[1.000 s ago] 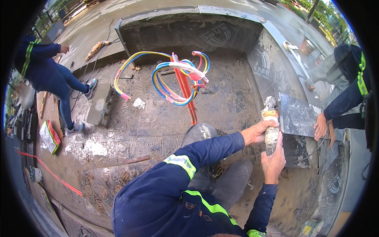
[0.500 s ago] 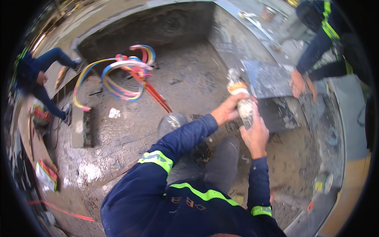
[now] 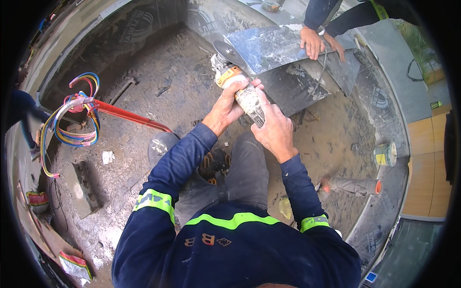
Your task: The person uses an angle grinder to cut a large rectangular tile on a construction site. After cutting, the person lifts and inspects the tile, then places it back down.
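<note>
Both my hands are closed around a dusty angle grinder (image 3: 249, 102). My left hand (image 3: 225, 106) grips it near the orange-and-white front of the body, while my right hand (image 3: 275, 128) wraps the rear. The grinder's dark cutting disc (image 3: 230, 54) is against or very near the left edge of a dusty blue-grey sheet (image 3: 273, 48); whether they touch, I cannot tell. A co-worker's hand (image 3: 312, 44) presses on the sheet from the upper right, with a second hand beside it.
An orange pipe (image 3: 132, 116) with coiled colored tubes (image 3: 77, 129) stands at left. A concrete block (image 3: 82, 189) and a hammer-like tool (image 3: 123, 90) lie on the wet floor. At right are a bucket (image 3: 385, 154) and a clear-looking tube (image 3: 354, 186). Another person's leg shows far left.
My view has swung, so the scene sits differently in it. The grinder has come up to the sheet's edge, its disc now plainly visible. Both hands keep hold of it.
</note>
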Demonstrator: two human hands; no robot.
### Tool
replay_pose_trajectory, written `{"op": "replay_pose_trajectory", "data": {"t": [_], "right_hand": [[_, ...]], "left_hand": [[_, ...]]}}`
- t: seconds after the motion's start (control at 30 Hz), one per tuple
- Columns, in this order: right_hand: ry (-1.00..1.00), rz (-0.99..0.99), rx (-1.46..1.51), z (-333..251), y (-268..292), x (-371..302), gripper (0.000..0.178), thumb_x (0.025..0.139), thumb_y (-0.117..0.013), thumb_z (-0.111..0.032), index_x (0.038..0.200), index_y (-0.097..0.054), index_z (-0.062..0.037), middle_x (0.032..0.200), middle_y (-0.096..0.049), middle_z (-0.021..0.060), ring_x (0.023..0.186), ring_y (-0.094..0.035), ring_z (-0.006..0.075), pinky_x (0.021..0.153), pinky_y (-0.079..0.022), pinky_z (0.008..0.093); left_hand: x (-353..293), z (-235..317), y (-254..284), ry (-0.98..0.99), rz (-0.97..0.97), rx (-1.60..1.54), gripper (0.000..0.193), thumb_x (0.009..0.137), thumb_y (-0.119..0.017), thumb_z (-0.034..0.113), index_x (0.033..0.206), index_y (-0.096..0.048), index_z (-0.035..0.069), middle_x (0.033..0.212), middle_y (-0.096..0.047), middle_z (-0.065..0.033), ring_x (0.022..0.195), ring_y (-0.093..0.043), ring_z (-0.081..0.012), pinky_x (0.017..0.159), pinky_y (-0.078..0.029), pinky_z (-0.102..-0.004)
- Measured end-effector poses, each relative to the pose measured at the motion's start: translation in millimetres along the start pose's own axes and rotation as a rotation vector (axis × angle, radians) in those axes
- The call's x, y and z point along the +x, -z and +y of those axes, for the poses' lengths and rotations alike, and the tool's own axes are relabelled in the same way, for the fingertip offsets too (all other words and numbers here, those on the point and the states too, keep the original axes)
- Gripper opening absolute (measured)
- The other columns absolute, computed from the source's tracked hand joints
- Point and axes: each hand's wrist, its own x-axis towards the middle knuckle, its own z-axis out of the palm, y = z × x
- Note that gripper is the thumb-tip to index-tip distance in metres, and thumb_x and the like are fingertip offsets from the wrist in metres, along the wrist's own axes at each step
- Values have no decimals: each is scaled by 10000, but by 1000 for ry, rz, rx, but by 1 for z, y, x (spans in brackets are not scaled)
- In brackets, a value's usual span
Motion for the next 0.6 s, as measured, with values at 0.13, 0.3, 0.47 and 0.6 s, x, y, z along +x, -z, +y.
{"op": "replay_pose_trajectory", "data": {"t": [0.13, 0.3, 0.47, 0.6], "right_hand": [[7, 10, 32, 4, 0, -3, 1079, 780, -869, -169, 1738, -384, -267, 1079, -693, 212, 921, -749, 471, 818, -613, 588], [-29, -16, 1, 7, 2, -6, 1036, 787, -847, -164, 1723, -413, -247, 1096, -695, 188, 950, -746, 461, 822, -612, 581], [-13, 2, 12, -5, -1, 1, 1069, 784, -847, -142, 1743, -391, -264, 1131, -700, 179, 1015, -745, 453, 855, -605, 566], [-42, -27, 2, -11, -2, 8, 1056, 760, -830, -103, 1725, -413, -206, 1188, -717, 231, 1080, -725, 479, 911, -593, 563]], "left_hand": [[-2, -3, 1, 8, 20, 15, 322, 989, -781, 88, 1280, -668, 7, 1356, -741, -235, 1291, -725, -386, 1151, -598, -550], [1, -9, 7, 3, 19, -5, 345, 983, -801, 105, 1288, -669, 12, 1361, -739, -230, 1307, -720, -383, 1160, -591, -552], [1, -7, 6, -26, 10, 8, 361, 986, -799, 122, 1293, -689, -31, 1288, -772, -202, 1223, -757, -323, 1104, -628, -514], [7, -2, 10, -29, 9, 27, 357, 994, -783, 149, 1289, -671, -18, 1265, -771, -202, 1173, -770, -309, 1082, -639, -500]]}}
